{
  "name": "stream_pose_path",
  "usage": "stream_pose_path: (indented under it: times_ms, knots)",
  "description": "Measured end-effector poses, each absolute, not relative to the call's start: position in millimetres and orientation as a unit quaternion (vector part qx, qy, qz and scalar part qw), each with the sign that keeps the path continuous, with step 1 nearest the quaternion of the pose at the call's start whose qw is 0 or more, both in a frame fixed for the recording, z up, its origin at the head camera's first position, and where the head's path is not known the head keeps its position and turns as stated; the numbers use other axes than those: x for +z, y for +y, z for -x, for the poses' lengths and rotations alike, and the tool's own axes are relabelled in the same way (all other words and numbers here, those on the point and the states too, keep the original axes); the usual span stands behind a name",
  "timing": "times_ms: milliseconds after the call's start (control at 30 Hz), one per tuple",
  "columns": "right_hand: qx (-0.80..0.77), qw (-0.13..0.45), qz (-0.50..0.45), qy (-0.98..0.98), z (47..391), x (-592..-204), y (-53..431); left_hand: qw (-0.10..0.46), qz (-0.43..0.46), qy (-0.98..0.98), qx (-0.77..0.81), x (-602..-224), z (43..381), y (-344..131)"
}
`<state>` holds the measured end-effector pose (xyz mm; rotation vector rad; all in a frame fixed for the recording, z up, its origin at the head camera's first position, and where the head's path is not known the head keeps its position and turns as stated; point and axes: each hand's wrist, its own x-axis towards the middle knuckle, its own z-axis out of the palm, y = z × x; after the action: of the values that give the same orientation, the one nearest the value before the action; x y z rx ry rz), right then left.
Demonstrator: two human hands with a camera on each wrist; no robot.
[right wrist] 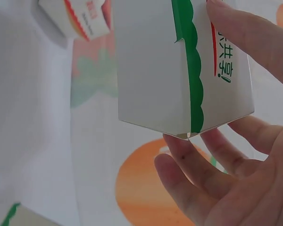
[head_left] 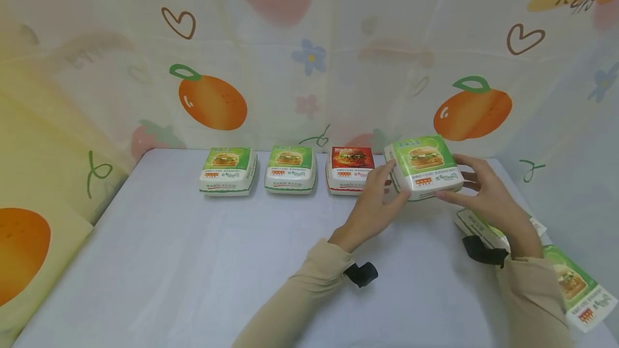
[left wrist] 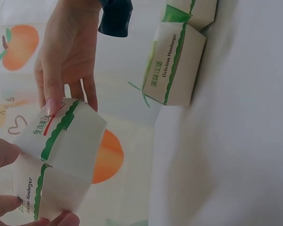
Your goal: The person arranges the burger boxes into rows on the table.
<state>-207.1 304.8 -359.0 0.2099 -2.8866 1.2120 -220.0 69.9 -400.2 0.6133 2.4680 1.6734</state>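
Note:
A green-and-white hamburger box (head_left: pixel 425 164) is held tilted, off the table, between both hands. My left hand (head_left: pixel 372 205) grips its left side, thumb at the front edge. On its right side, my right hand (head_left: pixel 490 203) holds it with the thumb at the front and the fingers around the side. The left wrist view shows the white underside of the box (left wrist: pixel 68 146). In the right wrist view the box (right wrist: pixel 153 70) rests against the thumb and fingertips. Just left of it stands a red hamburger box (head_left: pixel 349 159), partly hidden by my left hand.
Two more green hamburger boxes, a left one (head_left: pixel 226 173) and a middle one (head_left: pixel 291 172), line up with the red one along the back of the white table (head_left: pixel 193 262). At the right, another box (head_left: pixel 476 227) and a green box (head_left: pixel 577 286) lie partly behind my right arm.

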Motion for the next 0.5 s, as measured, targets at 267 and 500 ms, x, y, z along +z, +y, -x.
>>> stream_pose_path:
  times_ms: [267, 500]
  knots:
    - [0.390, 0.017, -0.075, -0.918, 198, -362, 286, 0.042, -0.207, 0.803, 0.557, -399, 211, 49]
    - [0.420, 0.013, -0.072, -0.905, 194, -368, 267, 0.027, -0.216, 0.802, 0.556, -399, 205, 28]
